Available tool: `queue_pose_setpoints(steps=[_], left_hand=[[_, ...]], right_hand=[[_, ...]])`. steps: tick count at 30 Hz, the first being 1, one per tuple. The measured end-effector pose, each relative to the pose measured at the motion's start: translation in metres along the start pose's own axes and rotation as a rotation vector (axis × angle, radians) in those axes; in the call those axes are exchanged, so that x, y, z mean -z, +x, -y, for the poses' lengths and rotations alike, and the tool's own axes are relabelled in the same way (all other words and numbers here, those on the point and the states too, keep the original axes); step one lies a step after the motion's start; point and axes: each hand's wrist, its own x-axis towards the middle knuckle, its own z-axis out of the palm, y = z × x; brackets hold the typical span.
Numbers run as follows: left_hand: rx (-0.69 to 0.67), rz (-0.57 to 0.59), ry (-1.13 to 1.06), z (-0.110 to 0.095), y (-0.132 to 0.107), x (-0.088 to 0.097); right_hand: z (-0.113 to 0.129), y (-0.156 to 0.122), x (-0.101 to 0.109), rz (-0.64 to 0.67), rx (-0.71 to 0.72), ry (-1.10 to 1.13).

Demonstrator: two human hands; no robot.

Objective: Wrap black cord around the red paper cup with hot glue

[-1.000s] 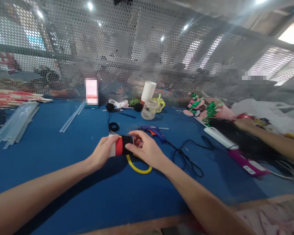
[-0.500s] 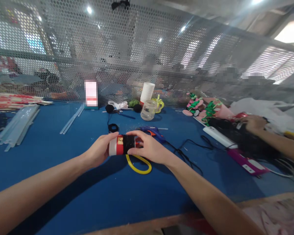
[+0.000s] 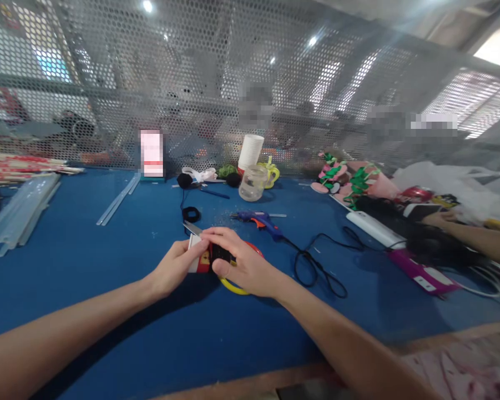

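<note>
A small cup-like cylinder (image 3: 203, 263), with white, red and black bands and a gold patch, is held low over the blue table between my hands. My left hand (image 3: 175, 265) grips its white end, thumb along the top. Over the black end curve the fingers of my right hand (image 3: 245, 261), hiding part of it. Scissor blades (image 3: 193, 228) show just behind the cylinder; a red loop, perhaps their handle, peeks out past my right hand. A yellow ring (image 3: 233, 286) lies partly under that hand. Farther back is a blue glue gun (image 3: 259, 220) with its black cord.
A clear jar (image 3: 252, 186), stacked white cups (image 3: 250, 151) and black balls stand along the mesh wall. Translucent sticks (image 3: 25, 211) lie left. At right are felt flowers (image 3: 333, 178), a power strip (image 3: 423, 275) and another person's hand (image 3: 444, 220) by a phone.
The cylinder has tilted and turned in my hands, and my right fingers have moved over its top. Scissor blades now show behind it. The other person's hand now has a phone.
</note>
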Motion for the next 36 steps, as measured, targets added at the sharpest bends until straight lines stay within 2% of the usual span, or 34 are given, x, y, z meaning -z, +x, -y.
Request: queue_pose_setpoints(steps=[3,6,12,16,18,21,24,25,26,30,33,36], left_hand=[[0.011,-0.001,0.020,0.001,-0.001,0.000],[0.019,0.009,0.039,0.003,-0.001,-0.001],[0.046,0.047,0.083,0.005,0.000,-0.002],[0.047,-0.003,0.136,0.006,0.001,-0.001],[0.050,-0.030,0.148,0.005,0.001,0.000],[0.073,-0.065,0.138,0.004,0.001,-0.001],[0.068,-0.076,0.126,0.001,-0.001,0.000],[0.059,-0.078,0.129,0.000,-0.001,0.000],[0.047,-0.083,0.138,-0.001,-0.001,0.001],[-0.025,-0.128,0.257,-0.004,-0.002,0.006],[-0.072,-0.175,0.392,-0.005,-0.002,0.012],[-0.090,-0.195,0.474,-0.006,0.000,0.016]], right_hand=[[-0.003,0.000,0.001,-0.085,-0.088,0.021],[-0.005,-0.001,0.002,-0.095,-0.195,0.052],[0.000,-0.001,-0.004,-0.023,-0.114,0.196],[0.002,-0.001,-0.005,0.003,-0.113,0.336],[0.000,0.000,-0.002,-0.044,-0.133,0.328],[-0.011,0.004,0.012,-0.223,-0.204,0.169],[-0.029,0.007,0.034,-0.339,-0.393,-0.158],[-0.037,0.008,0.041,-0.305,-0.485,-0.351],[-0.045,0.007,0.048,-0.302,-0.538,-0.427],[-0.077,0.001,0.065,-0.239,-0.665,-0.606],[-0.091,-0.004,0.064,-0.149,-0.704,-0.670],[-0.084,-0.005,0.056,-0.126,-0.685,-0.717]])
